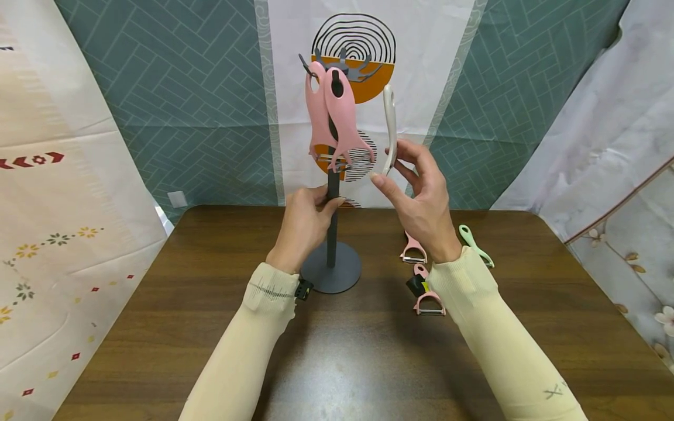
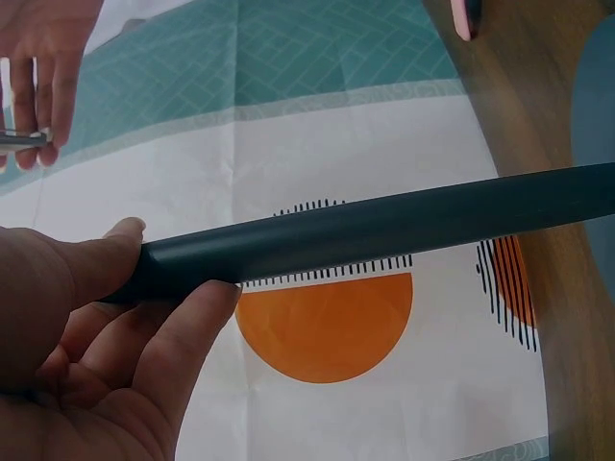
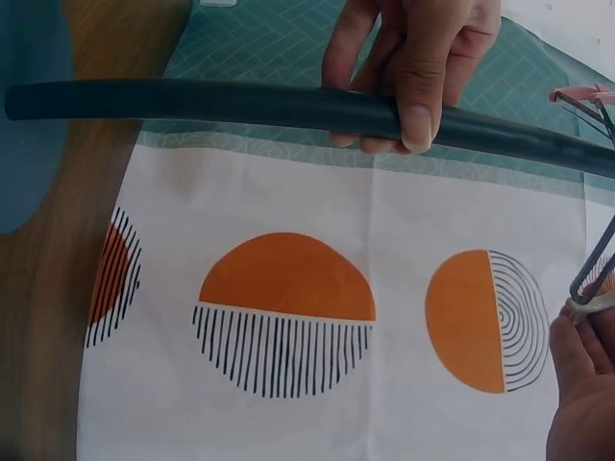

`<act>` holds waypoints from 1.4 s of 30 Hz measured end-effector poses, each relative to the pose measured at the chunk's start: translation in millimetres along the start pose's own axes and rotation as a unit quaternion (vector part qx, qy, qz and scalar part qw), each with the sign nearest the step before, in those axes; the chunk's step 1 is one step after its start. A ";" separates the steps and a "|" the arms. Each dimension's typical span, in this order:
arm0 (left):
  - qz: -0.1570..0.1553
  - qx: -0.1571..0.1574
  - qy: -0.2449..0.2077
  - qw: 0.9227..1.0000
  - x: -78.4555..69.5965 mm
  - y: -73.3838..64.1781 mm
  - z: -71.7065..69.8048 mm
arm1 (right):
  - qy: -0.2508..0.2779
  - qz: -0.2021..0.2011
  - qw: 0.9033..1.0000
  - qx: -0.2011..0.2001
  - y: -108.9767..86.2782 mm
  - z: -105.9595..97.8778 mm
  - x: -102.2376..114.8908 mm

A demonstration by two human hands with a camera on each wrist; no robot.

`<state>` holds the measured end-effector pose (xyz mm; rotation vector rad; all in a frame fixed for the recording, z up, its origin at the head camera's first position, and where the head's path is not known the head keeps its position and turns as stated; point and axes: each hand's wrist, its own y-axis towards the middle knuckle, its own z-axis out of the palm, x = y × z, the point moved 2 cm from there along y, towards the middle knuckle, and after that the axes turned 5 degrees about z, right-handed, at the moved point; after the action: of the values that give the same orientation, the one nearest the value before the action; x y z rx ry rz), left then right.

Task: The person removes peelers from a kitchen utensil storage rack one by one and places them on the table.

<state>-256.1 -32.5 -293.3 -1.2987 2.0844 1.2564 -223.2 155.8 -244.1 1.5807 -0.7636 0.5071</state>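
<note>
My left hand (image 1: 304, 227) grips the dark pole (image 1: 332, 234) of an upright hook stand below its hooks. Close up in the left wrist view, thumb and fingers (image 2: 183, 336) wrap that pole. To the right of the stand, my right hand (image 1: 429, 202) pinches a white peeler (image 1: 390, 120) near its head, its handle pointing up. Its metal blade part (image 3: 594, 261) shows at the edge of the right wrist view. Two pink peelers, one in front (image 1: 343, 114) and one behind it (image 1: 316, 117), hang by their handle holes from the hooks.
On the brown table (image 1: 210, 327), a pink peeler (image 1: 413, 250) lies partly behind my right hand. Another pink peeler (image 1: 430, 305) lies nearer, partly covered by the wrist camera. A green peeler (image 1: 475, 245) is farther right. The round stand base (image 1: 344, 280) sits near the back edge.
</note>
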 end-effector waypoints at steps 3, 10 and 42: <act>0.000 -0.001 0.002 1.000 0.1 0.0 0.4 | -0.005 0.004 1.000 0.001 -1.8 -1.6 -1.2; -0.002 -0.001 0.002 1.000 -0.7 -0.4 0.0 | -0.013 0.018 1.000 0.000 -7.7 -6.4 -3.6; -0.004 -0.002 -0.007 1.000 -0.5 -0.6 1.9 | -0.047 0.062 0.997 0.003 -27.6 -19.0 -30.7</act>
<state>-255.6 -30.8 -294.3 -1.2964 2.0661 1.2623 -222.3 181.1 -281.7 1.5775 -0.9361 0.5273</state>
